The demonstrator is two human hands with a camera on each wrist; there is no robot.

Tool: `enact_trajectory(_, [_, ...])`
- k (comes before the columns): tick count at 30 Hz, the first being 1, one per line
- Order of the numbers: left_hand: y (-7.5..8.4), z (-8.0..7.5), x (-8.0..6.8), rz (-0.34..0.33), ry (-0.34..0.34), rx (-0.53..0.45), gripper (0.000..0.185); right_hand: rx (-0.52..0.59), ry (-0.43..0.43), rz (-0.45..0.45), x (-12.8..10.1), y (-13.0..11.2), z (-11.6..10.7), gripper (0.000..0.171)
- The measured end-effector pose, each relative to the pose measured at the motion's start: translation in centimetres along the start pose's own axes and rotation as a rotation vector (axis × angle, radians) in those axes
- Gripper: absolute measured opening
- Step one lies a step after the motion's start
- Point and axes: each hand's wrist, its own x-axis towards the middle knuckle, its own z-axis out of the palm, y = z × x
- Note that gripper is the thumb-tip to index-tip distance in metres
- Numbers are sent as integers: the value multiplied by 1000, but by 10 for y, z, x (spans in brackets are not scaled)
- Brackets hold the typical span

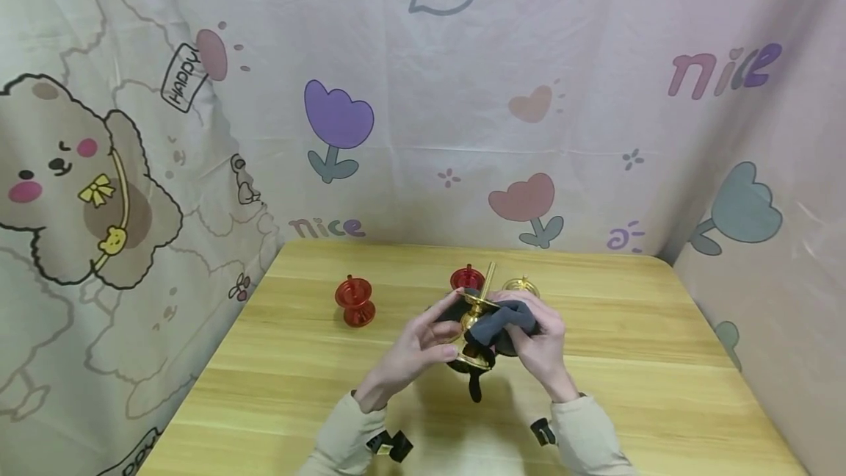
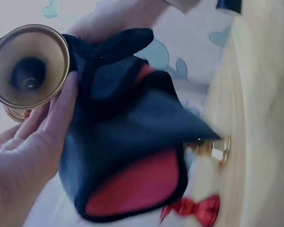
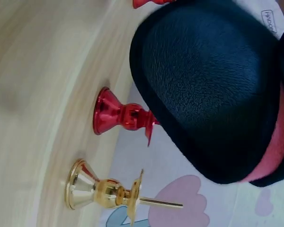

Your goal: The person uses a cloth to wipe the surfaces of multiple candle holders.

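Observation:
A gold candle holder (image 1: 470, 320) with a pin on top is held up over the table, slightly tilted. My left hand (image 1: 419, 347) grips it from the left, fingers by the upper plate and thumb near the base. In the left wrist view its hollow base (image 2: 2, 71) faces the camera. My right hand (image 1: 545, 340) grips a dark grey cloth (image 1: 492, 325) with pink inner faces and black edging, bunched against the stem. The cloth (image 3: 203, 94) fills much of the right wrist view and hides the right fingers there. A black strip of it hangs below the base.
A red candle holder (image 1: 357, 303) stands to the left on the wooden table (image 1: 277, 380). Behind my hands stand another red candle holder (image 3: 132, 117) and a second gold one (image 3: 109, 192). A printed curtain (image 1: 429, 94) hangs at the back and sides.

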Motion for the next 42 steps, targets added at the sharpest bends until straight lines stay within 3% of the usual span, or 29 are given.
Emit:
enact_trajectory(7, [4, 5, 2, -1, 46, 225, 102, -44, -23, -52, 1, 1, -1, 32])
enact_trajectory(10, [4, 4, 1, 27, 29, 175, 98, 7, -35, -59, 0, 0, 0, 33])
enact_trajectory(12, [2, 1, 0, 46, -23, 76, 94, 41, -36, -47, 1, -1, 0, 35])
enact_trajectory(15, [2, -1, -1, 19, -74, -11, 93, 52, -31, -24, 2, -3, 1, 38])
enact_trajectory(17, [3, -2, -1, 8, -85, 15, 95, 33, -25, -17, 2, -4, 0, 39])
enact_trajectory(22, [7, 1, 0, 12, -50, 189, 101, 12, -23, -46, 3, -4, -3, 32])
enact_trajectory(25, [9, 1, 0, 17, -66, 146, 97, 47, -32, -57, 3, -5, -3, 32])
enact_trajectory(27, [7, 2, 1, 19, -106, 0, 92, 76, -32, -53, 3, -7, -3, 34])
enact_trajectory(29, [6, 4, 1, -16, -124, -127, 91, 79, -24, -36, 3, -8, -2, 37])
enact_trajectory(32, [5, 7, 1, -62, -115, -142, 92, 68, -13, 2, 2, -7, -3, 40])
enact_trajectory(36, [5, 6, 3, -70, -77, 45, 96, 11, -13, 73, 0, -5, -5, 42])
enact_trajectory(42, [-1, 5, 8, -52, 46, 110, 99, -55, -64, 314, -5, -3, -2, 41])
